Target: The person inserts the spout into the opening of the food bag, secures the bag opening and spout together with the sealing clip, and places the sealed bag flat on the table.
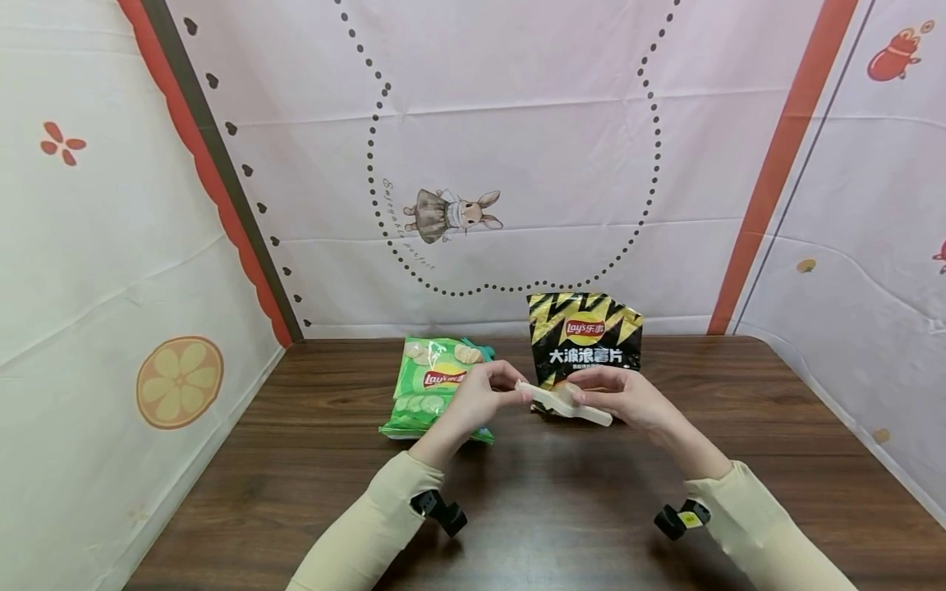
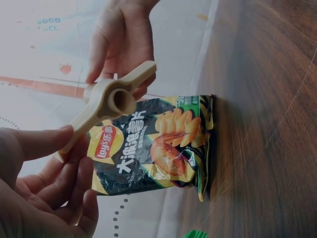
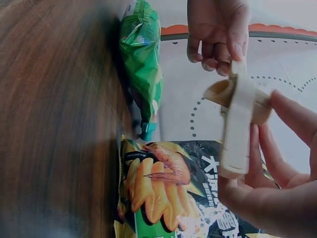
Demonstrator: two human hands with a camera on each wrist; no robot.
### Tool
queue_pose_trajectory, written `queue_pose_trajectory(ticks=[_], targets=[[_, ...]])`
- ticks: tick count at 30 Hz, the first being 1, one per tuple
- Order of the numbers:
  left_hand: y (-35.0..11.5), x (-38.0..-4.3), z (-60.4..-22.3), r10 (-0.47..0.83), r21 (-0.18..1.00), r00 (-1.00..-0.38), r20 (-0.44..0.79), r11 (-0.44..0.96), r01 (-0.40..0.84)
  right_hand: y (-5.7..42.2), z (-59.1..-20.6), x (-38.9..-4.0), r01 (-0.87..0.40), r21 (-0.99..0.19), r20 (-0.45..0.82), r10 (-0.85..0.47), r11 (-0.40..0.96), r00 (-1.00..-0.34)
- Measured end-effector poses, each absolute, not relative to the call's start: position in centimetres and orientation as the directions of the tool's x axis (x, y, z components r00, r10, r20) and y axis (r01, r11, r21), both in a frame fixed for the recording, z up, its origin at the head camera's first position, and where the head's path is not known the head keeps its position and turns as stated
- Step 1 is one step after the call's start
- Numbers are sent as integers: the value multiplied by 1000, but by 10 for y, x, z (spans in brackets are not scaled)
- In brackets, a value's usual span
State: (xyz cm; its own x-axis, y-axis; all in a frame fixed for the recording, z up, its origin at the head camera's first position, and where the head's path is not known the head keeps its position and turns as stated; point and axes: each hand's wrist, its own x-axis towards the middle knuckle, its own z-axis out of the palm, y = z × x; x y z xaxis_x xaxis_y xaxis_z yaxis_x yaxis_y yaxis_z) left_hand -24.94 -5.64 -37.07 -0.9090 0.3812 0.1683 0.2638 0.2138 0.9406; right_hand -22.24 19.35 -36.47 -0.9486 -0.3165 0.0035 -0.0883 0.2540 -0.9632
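A cream plastic bag clip (image 1: 597,414) with a round spout in its middle is held up between both hands, in front of a black and yellow chip bag (image 1: 585,328). My left hand (image 1: 473,400) pinches one end of the clip between thumb and fingers. In the left wrist view the spout's round opening (image 2: 122,101) faces the camera. My right hand (image 1: 628,400) grips the round part at the clip's middle, thumb and fingers on either side in the right wrist view. The clip's other end (image 3: 235,163) sticks out past the right fingers.
Left of the black bag, a green chip bag (image 1: 429,386) lies on the dark wooden table (image 1: 310,460), with a teal clip (image 1: 484,351) at its far end. The black bag leans upright near the back, by a printed white cloth wall (image 1: 517,148).
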Motion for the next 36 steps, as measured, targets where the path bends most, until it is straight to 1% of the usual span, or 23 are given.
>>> queue_pose_trajectory(ticks=[4, 7, 14, 18, 24, 30, 36], targets=[[-55, -250, -371, 345, 942, -917, 199, 190, 276, 192, -367, -220, -111, -947, 44, -221, 301, -974], [-54, -251, -372, 327, 949, -922, 206, 164, 271, 190, -369, -218, -141, -936, 85, -180, 323, -980], [-52, -249, -372, 308, 956, -927, 216, 128, 265, 181, -376, -216, -191, -934, 146, -165, 301, -975], [-52, -249, -375, 309, 951, -927, 214, 149, 270, 178, -377, -216, -218, -936, 176, -170, 277, -970], [-53, -249, -378, 320, 944, -922, 220, 168, 284, 177, -379, -214, -235, -910, 201, -132, 340, -971], [-58, -247, -375, 334, 896, -896, 292, 233, 379, 178, -377, -212, -256, -896, 233, -107, 363, -967], [-61, -247, -371, 338, 837, -876, 345, 312, 450, 179, -373, -208, -253, -889, 236, -90, 383, -967]])
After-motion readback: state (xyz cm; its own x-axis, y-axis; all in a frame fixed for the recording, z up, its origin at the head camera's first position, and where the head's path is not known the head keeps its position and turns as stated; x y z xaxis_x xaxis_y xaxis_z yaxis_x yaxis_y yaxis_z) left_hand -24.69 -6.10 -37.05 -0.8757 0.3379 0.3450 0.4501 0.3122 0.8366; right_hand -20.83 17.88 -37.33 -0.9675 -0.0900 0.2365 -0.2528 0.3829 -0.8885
